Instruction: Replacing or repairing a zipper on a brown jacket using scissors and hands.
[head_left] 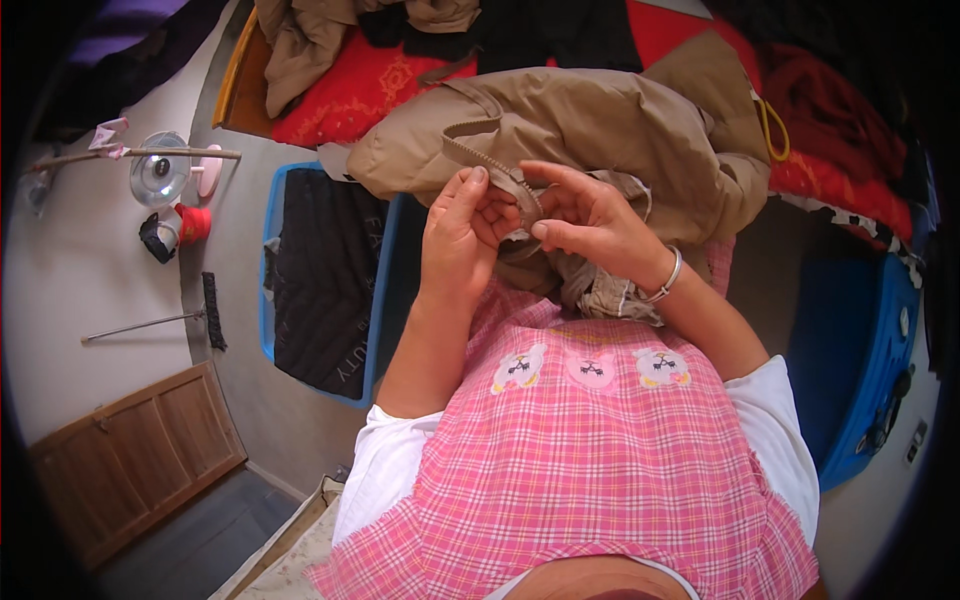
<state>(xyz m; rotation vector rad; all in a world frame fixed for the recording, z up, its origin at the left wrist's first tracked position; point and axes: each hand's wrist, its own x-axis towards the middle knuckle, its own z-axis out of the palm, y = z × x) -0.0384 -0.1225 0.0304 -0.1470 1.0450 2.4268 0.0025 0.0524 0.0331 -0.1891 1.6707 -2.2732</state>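
A khaki jacket (pixel 600 115) lies bunched in front of me, spilling from the bed's edge over my lap. Its tan zipper (pixel 470 152) loops up from the fabric, and the end of it runs between my hands. My left hand (pixel 463 225) pinches the zipper tape between thumb and fingers. Close beside it, my right hand (pixel 590 215) has thumb and forefinger round the same stretch of zipper, with the other fingers curled behind. The zipper's slider is too small to make out. Part of the jacket's gathered hem (pixel 615 300) hangs below my right wrist.
A red patterned bedspread (pixel 350 90) with dark clothes (pixel 560 35) covers the bed ahead. To the left stands a blue bin (pixel 272 205) holding a black quilted garment (pixel 330 270). At right is another blue container (pixel 865 390). A broom (pixel 212 310) leans by the left wall.
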